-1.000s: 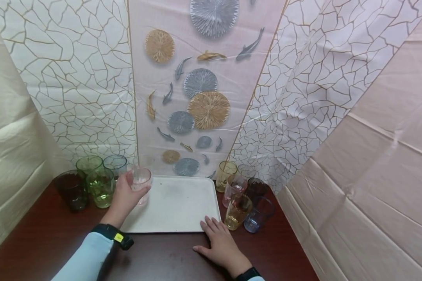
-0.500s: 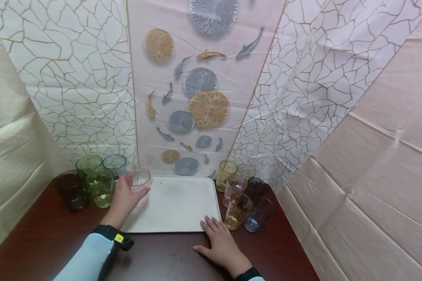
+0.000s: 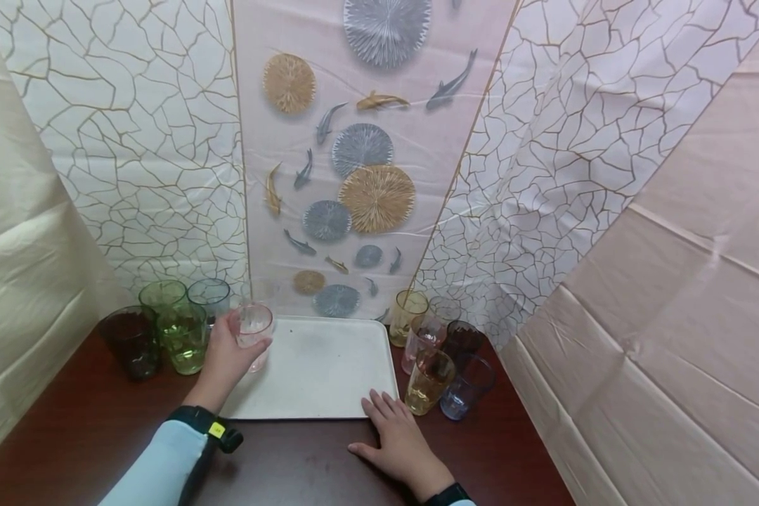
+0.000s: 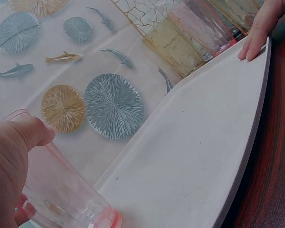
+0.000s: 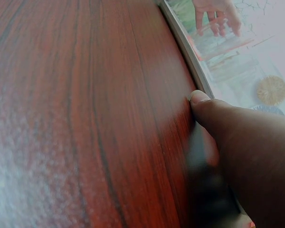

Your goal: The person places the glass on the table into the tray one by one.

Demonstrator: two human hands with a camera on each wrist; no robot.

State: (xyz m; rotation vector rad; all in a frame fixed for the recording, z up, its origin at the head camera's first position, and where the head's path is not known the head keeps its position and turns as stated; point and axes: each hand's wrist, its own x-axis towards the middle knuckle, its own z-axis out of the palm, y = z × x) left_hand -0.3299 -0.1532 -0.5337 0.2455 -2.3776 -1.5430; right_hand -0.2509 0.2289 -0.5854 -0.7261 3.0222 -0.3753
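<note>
My left hand grips a clear pink drinking glass over the left end of a white tray. Thumb and fingers wrap the glass's side in the left wrist view, where the glass leans; its base is near the tray surface, and I cannot tell whether it touches. My right hand lies with fingers spread at the tray's front right corner, fingertips on the rim. Its thumb is by the tray's front edge in the right wrist view.
Left of the tray stand a dark glass, green glasses and a blue glass. Along the right side are yellow, pink, amber, dark and blue glasses. Patterned cloth hangs behind.
</note>
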